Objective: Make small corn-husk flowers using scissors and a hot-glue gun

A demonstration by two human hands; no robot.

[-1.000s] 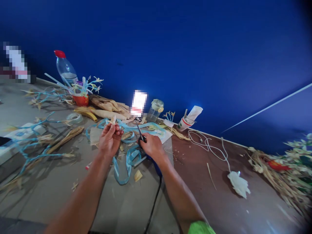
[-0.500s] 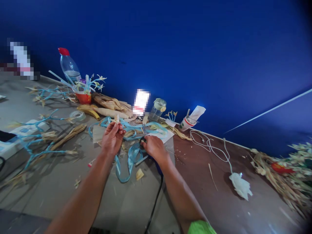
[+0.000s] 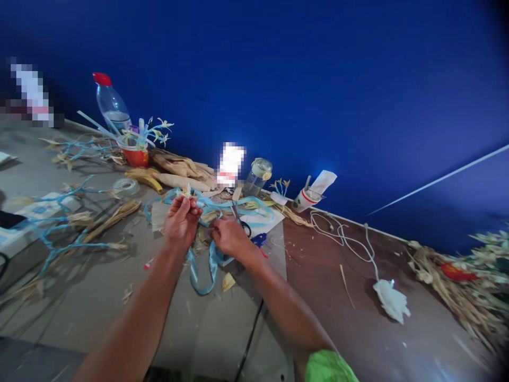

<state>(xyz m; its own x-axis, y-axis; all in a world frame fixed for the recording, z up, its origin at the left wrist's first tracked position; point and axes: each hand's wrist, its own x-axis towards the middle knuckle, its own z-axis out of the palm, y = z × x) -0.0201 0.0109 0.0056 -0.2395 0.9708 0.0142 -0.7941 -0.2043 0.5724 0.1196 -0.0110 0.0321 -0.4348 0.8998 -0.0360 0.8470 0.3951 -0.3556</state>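
My left hand [image 3: 183, 220] is closed in a pinch around a small pale flower [image 3: 186, 191] that looks made of dried husk. Just to its right, my right hand [image 3: 230, 236] has its fingers pinched together on the light blue ribbon [image 3: 204, 291], which loops below them over the table. Beyond the right knuckles lie scissors [image 3: 245, 228] with black handles, out of the hand. A blue tool [image 3: 259, 240] with a red part, perhaps a glue gun, rests beside the right wrist. One loose husk piece [image 3: 228, 282] lies below the hands.
Blue-stemmed flower sprigs [image 3: 59, 220] spread over the left side. Behind stand a red cup [image 3: 135, 157], a bottle with red cap [image 3: 113, 109], dried husks [image 3: 183, 167], a clear jar [image 3: 257, 178] and a paper cup [image 3: 304, 200]. White cable [image 3: 350, 241] and crumpled tissue [image 3: 392, 301] lie right.
My right hand has let go of the scissors and moved left to the ribbon, close to my left hand. The scissors and blue tool now show. My left hand keeps the flower.
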